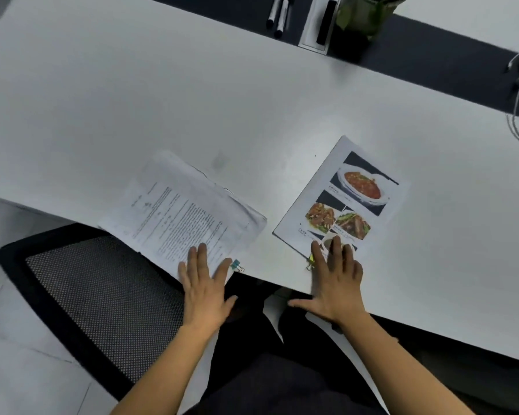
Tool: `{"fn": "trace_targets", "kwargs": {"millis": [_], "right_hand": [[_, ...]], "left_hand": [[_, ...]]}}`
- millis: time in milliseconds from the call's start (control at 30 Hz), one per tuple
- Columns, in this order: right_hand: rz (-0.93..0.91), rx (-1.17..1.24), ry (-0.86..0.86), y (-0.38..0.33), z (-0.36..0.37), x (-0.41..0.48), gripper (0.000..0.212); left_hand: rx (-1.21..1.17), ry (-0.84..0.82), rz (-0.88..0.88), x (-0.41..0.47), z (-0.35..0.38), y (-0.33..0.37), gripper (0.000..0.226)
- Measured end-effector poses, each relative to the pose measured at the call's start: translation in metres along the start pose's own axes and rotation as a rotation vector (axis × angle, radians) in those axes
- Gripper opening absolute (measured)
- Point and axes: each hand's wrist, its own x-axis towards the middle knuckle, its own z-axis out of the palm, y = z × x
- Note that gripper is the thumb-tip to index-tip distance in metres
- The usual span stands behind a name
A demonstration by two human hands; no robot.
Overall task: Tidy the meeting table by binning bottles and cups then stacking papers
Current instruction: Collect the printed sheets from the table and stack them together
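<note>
Ok so I can't see any bottles or cups on this bit of the table (192,100), so I'd guess the binning part is done and I'm onto the papers now.

There are two lots. On the left is a stack of printed text pages (180,217), a bit crumpled, with its near corner hanging off the table edge over the chair (87,289). On the right is a sheet with food photos (342,199), lying flat and angled. They sit near each other but aren't touching, with bare table between them.

My left hand (206,283) is flat, fingers straight and a little fanned, tips resting on the near corner of the text pages. My right hand (336,283) is the same, flat with the thumb stuck out wide and fingertips on the near edge of the photo sheet. Neither one is pinching anything.

There's a blue clip (235,265) by my left fingers and a yellowish clip (310,261) by my right. I can't tell if they're actually biting the paper.

Next move, I reckon, is to slide one lot onto the other and square the edges. The overhanging stack wants pulling back onto the table first so it doesn't slip off.
</note>
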Motion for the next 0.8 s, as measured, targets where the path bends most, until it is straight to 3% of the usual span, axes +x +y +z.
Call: {"fn": "trace_targets", "kwargs": {"millis": [167,267,400,500,600,800], "right_hand": [[-0.064,-0.006,0.147,0.034,0.016,-0.034,0.102],[-0.142,0.084,0.227,0.048,0.024,-0.043,0.083],[-0.191,0.311,0.298,0.058,0.019,-0.052,0.031],[-0.166,0.487,0.492,0.060,-0.014,-0.060,0.024],[-0.149,0.810,0.667,0.049,-0.054,-0.060,0.022],[-0.237,1.309,0.589,0.014,-0.105,-0.066,0.019]], "left_hand": [[-0.041,0.137,-0.059,0.003,-0.001,0.002,0.092],[-0.167,0.207,-0.088,-0.004,-0.012,0.003,0.068],[-0.376,0.375,-0.184,-0.026,-0.052,0.027,0.039],[-0.581,0.554,-0.340,-0.045,-0.084,0.054,0.034],[-0.745,0.729,-0.497,-0.059,-0.113,0.082,0.027],[-0.910,0.933,-0.506,-0.101,-0.166,0.103,0.025]]}}
